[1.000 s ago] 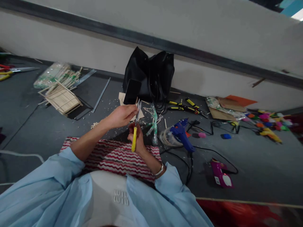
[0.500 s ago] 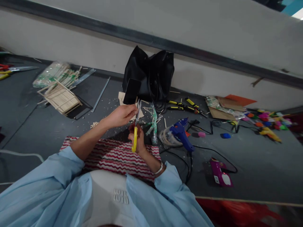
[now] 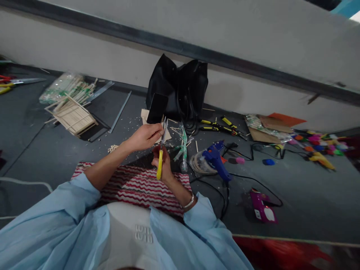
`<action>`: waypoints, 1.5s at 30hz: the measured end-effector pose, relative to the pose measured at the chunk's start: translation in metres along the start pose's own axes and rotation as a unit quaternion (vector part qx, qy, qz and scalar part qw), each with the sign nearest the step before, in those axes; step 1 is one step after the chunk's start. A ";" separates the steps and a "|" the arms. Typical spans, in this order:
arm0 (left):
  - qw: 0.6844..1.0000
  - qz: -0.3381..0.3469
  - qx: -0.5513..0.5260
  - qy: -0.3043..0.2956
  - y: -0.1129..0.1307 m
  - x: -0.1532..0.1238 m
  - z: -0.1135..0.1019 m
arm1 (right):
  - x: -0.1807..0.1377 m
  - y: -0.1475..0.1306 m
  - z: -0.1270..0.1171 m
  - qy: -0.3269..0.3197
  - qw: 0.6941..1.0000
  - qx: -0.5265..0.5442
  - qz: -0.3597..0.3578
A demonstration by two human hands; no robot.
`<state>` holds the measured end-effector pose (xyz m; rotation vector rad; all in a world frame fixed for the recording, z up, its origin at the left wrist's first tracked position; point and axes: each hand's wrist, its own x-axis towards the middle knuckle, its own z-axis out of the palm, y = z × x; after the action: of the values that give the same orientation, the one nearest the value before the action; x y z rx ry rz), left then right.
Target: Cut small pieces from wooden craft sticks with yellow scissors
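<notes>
My right hand (image 3: 166, 167) grips yellow-handled scissors (image 3: 159, 165), their blades pointing up and away from me. Beside the blades, the fingers of my left hand (image 3: 144, 137) are closed in a pinch; whatever is between them is too small to make out. A phone (image 3: 158, 108) leans against a black bag (image 3: 176, 84) just beyond the hands. Short wooden bits (image 3: 113, 148) and pale crumbs lie left of the hands. To the right is a crumpled clear and green wrapper (image 3: 183, 148). A red-and-white striped cloth (image 3: 132, 187) spreads below my forearms.
A small stick frame (image 3: 73, 118) and bagged sticks (image 3: 66, 88) sit at left, near a metal ruler (image 3: 120, 111). On the right, a blue glue gun (image 3: 216, 159) rests on a clear tub (image 3: 198, 163), with cords, pliers (image 3: 218, 128) and a purple box (image 3: 263, 206) around.
</notes>
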<state>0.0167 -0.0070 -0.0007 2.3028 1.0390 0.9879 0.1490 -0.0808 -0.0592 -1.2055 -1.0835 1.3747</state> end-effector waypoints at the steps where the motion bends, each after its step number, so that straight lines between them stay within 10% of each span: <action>1: 1.000 -0.001 -0.003 0.002 0.000 0.000 0.000 | 0.000 0.001 0.000 0.001 1.000 0.001 0.000; 45: 0.973 -0.145 -0.168 0.063 0.004 -0.002 0.028 | -0.010 0.015 0.008 -0.028 0.994 0.101 0.037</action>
<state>0.0387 -0.0138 -0.0176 1.7782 1.1225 1.1020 0.1400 -0.0928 -0.0716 -1.0736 -0.9206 1.5433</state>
